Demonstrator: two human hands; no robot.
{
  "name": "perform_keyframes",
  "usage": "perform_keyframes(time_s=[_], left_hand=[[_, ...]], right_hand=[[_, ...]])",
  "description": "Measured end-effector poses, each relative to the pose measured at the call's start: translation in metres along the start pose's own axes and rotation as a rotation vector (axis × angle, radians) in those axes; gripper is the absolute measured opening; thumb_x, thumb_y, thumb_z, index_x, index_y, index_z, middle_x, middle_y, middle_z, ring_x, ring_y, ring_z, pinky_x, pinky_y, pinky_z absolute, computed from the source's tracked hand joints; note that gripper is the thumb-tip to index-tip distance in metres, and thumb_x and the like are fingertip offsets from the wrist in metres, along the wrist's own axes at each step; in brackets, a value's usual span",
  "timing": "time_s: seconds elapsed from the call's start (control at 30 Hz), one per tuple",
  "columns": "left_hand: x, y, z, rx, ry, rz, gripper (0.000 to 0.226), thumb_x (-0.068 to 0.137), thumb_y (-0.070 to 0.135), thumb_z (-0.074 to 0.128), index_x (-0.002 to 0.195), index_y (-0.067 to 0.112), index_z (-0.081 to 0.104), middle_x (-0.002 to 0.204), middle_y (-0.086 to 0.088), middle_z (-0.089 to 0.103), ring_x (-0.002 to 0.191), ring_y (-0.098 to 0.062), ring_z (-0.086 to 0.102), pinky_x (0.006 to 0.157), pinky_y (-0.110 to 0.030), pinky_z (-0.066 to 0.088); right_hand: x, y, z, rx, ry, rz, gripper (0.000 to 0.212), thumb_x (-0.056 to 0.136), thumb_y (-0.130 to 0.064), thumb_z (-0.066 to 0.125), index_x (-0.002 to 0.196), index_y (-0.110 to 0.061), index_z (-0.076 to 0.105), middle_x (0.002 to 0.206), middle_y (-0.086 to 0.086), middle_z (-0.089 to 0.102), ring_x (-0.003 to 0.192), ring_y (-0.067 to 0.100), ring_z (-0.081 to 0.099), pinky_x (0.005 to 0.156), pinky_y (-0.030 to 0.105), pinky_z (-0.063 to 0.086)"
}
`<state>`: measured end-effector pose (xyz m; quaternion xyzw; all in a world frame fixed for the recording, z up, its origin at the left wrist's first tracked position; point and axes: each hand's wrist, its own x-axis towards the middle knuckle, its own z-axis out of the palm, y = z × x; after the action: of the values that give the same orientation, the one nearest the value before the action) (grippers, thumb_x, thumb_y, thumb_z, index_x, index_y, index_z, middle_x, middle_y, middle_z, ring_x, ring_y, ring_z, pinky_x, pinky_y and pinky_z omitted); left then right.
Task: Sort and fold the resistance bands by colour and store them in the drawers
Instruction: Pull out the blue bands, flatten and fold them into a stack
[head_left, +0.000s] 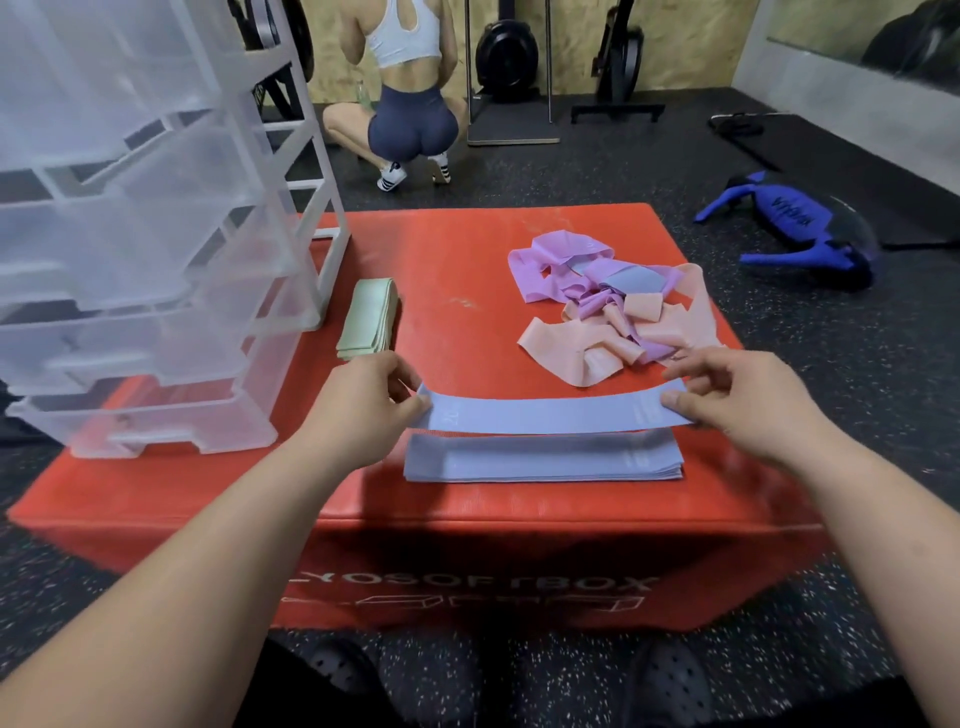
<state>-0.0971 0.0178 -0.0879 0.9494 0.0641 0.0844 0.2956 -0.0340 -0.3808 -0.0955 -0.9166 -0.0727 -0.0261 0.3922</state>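
Observation:
A blue-grey resistance band (545, 410) is stretched flat between my hands, just above a stack of flat blue-grey bands (543, 460) on the red soft box (452, 270). My left hand (363, 400) pinches its left end and my right hand (737, 389) pinches its right end. A folded pale green band stack (368, 319) lies beside the clear plastic drawer unit (156, 249), which stands on the box's left side. A loose tangle of purple bands (561, 265) and peach bands (649, 332), with one blue-grey piece (634, 280) in it, lies at the right.
A person (405, 88) squats on the floor behind the box. A blue training bag (795, 234) lies on the speckled rubber floor to the right. Gym machines stand along the back wall. My shoes (670, 680) show at the bottom edge.

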Motion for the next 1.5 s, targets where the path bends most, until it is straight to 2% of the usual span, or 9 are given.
perform_keyframes(time_s=[0.2, 0.3, 0.5, 0.63, 0.77, 0.93, 1.0, 1.17, 1.5], left_hand=[[-0.015, -0.005, 0.008, 0.148, -0.020, 0.068, 0.018, 0.085, 0.022, 0.077, 0.095, 0.029, 0.063, 0.070, 0.011, 0.069, 0.075, -0.015, 0.064, 0.062, -0.033, 0.044], [-0.020, -0.006, 0.013, 0.248, 0.000, 0.090, 0.020, 0.087, 0.025, 0.073, 0.103, 0.029, 0.061, 0.075, 0.010, 0.069, 0.080, -0.021, 0.064, 0.068, -0.039, 0.052], [-0.021, -0.010, 0.022, 0.342, -0.010, 0.083, 0.024, 0.087, 0.028, 0.070, 0.109, 0.030, 0.060, 0.087, 0.005, 0.071, 0.088, -0.026, 0.065, 0.073, -0.041, 0.055], [-0.022, -0.009, 0.027, 0.399, -0.024, 0.124, 0.026, 0.089, 0.031, 0.071, 0.112, 0.027, 0.061, 0.095, 0.005, 0.068, 0.097, -0.026, 0.063, 0.075, -0.040, 0.053], [-0.016, -0.017, 0.024, 0.361, -0.043, 0.201, 0.036, 0.089, 0.033, 0.076, 0.122, 0.027, 0.062, 0.109, 0.003, 0.058, 0.107, -0.025, 0.058, 0.082, -0.042, 0.053], [-0.013, -0.026, 0.016, 0.243, -0.342, 0.367, 0.072, 0.081, 0.054, 0.085, 0.144, 0.033, 0.054, 0.137, 0.012, 0.053, 0.125, -0.012, 0.051, 0.104, -0.035, 0.047], [-0.014, -0.027, 0.016, 0.276, -0.384, 0.407, 0.077, 0.079, 0.051, 0.087, 0.146, 0.034, 0.053, 0.134, 0.014, 0.055, 0.123, -0.011, 0.052, 0.105, -0.034, 0.046], [-0.011, -0.029, 0.016, 0.277, -0.350, 0.440, 0.071, 0.079, 0.047, 0.088, 0.142, 0.038, 0.055, 0.123, 0.016, 0.060, 0.113, -0.011, 0.059, 0.096, -0.035, 0.051], [-0.005, -0.026, 0.015, 0.307, -0.385, 0.435, 0.076, 0.078, 0.061, 0.083, 0.144, 0.047, 0.049, 0.124, 0.023, 0.055, 0.115, -0.004, 0.055, 0.095, -0.033, 0.052]], right_hand=[[-0.015, -0.009, 0.011, -0.213, -0.016, -0.078, 0.021, 0.078, -0.024, 0.089, 0.094, -0.028, 0.076, 0.074, -0.007, 0.069, 0.072, 0.007, 0.064, 0.069, 0.022, 0.045], [-0.019, -0.010, 0.017, -0.284, -0.042, -0.116, 0.021, 0.080, -0.023, 0.088, 0.097, -0.027, 0.077, 0.075, -0.009, 0.067, 0.073, 0.003, 0.061, 0.070, 0.029, 0.044], [-0.018, -0.003, 0.026, -0.393, -0.066, -0.159, 0.021, 0.082, -0.028, 0.085, 0.099, -0.033, 0.075, 0.072, -0.012, 0.063, 0.071, 0.007, 0.058, 0.070, 0.035, 0.047], [-0.018, 0.004, 0.030, -0.574, -0.101, -0.183, 0.025, 0.082, -0.041, 0.083, 0.105, -0.039, 0.073, 0.085, -0.014, 0.055, 0.090, 0.016, 0.053, 0.081, 0.042, 0.052], [-0.018, 0.005, 0.025, -0.515, -0.110, -0.201, 0.035, 0.083, -0.042, 0.083, 0.116, -0.040, 0.072, 0.107, -0.010, 0.052, 0.110, 0.017, 0.054, 0.092, 0.041, 0.051], [-0.020, 0.004, 0.011, -0.445, -0.366, -0.322, 0.071, 0.077, -0.055, 0.084, 0.142, -0.040, 0.056, 0.143, -0.019, 0.054, 0.133, 0.003, 0.048, 0.114, 0.029, 0.038], [-0.021, 0.006, 0.011, -0.476, -0.388, -0.325, 0.075, 0.074, -0.053, 0.087, 0.141, -0.041, 0.057, 0.139, -0.022, 0.058, 0.129, 0.002, 0.052, 0.112, 0.031, 0.042], [-0.019, 0.009, 0.015, -0.520, -0.348, -0.339, 0.059, 0.075, -0.046, 0.089, 0.129, -0.042, 0.065, 0.127, -0.024, 0.064, 0.121, 0.007, 0.061, 0.103, 0.035, 0.049], [-0.014, 0.005, 0.014, -0.498, -0.381, -0.355, 0.065, 0.070, -0.054, 0.089, 0.129, -0.042, 0.065, 0.122, -0.027, 0.060, 0.116, -0.002, 0.056, 0.100, 0.023, 0.044]])
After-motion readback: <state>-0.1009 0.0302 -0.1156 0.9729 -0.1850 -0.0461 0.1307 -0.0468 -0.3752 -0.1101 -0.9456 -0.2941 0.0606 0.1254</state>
